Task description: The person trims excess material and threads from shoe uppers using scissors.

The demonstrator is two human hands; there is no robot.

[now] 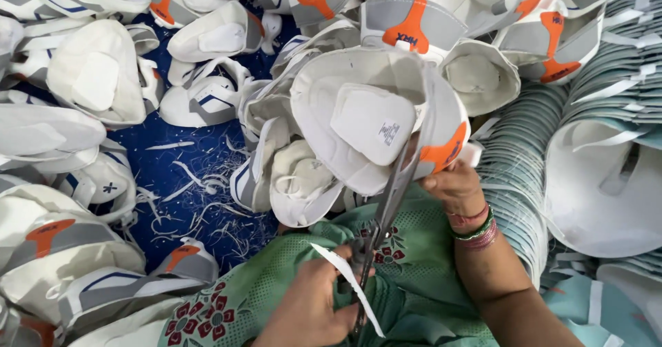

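We see our left hand point(310, 305) low in the view, fingers curled shut through the handles of a pair of scissors point(386, 205), whose blades run up and to the right to the edge of a white shoe upper point(365, 123) (it has grey side panels and an orange heel tab). Our right hand point(456, 187) grips that upper at its lower right edge, fingers clamped on the material just below the orange tab. A thin white trimmed strip point(348, 281) hangs across the left hand. The upper sits over our green floral garment point(414, 278), among a heap of similar uppers point(96, 71) on a blue cloth point(172, 174) strewn with white scraps, with stacked pale blue-grey pieces point(510, 161) to the right
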